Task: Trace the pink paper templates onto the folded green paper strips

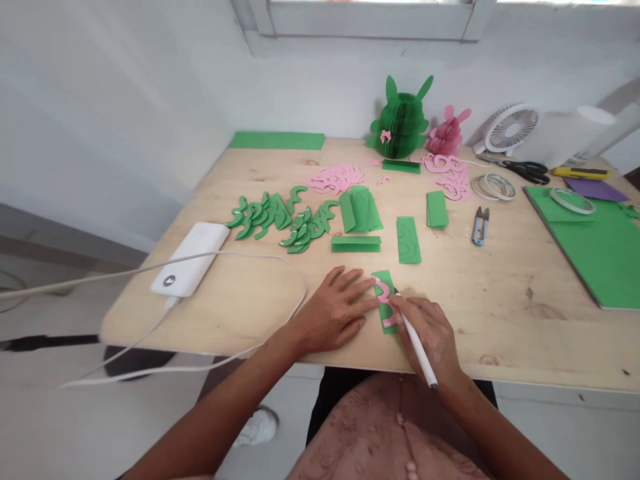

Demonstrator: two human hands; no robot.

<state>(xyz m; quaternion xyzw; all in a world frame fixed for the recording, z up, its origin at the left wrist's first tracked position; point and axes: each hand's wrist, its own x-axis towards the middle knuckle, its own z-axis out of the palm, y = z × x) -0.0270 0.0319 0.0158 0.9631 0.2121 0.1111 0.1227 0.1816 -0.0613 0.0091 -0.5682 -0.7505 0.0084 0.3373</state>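
Observation:
My right hand (431, 333) grips a white pen (418, 349), its tip down by a pink curved paper cutout (383, 291). The cutout lies flat on a small green paper strip (389, 329) near the table's front edge. My left hand (336, 308) is spread flat on the table, its fingertips at the left side of the strip and cutout. Just beyond, another green paper piece (409, 240) carries drawn curved outlines. Beside it sit a folded green strip (356, 245) and a stack of green papers (360, 210).
Green curved cutouts (300, 230) and pink cutouts (336, 178) lie in piles. Farther back stand a green paper figure (401, 127) and a pink one (447, 133). Blue snips (481, 227), black scissors (525, 170) and tape rolls (493, 187) are rightward. A cabled power bank (191, 260) sits left.

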